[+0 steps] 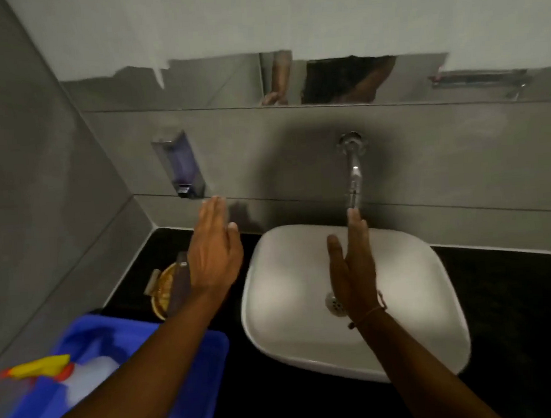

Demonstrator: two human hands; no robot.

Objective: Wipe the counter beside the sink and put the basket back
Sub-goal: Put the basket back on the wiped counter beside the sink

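A white basin (402,265) sits on a black counter (518,289). My left hand (214,255) hovers flat and empty over the counter left of the basin, fingers pointing at the wall. My right hand (353,268) is held open and edge-on above the basin, fingertips just below the chrome tap (354,174). A blue basket (206,360) stands at the counter's near left corner, partly under my left forearm, with a white spray bottle (84,379) with a yellow and red trigger inside. I see no cloth.
A small round orange-brown item (162,291) with a dark object across it lies on the counter under my left wrist. A soap dispenser (181,164) hangs on the grey tiled wall. A mirror strip (323,78) runs above. The left wall is close.
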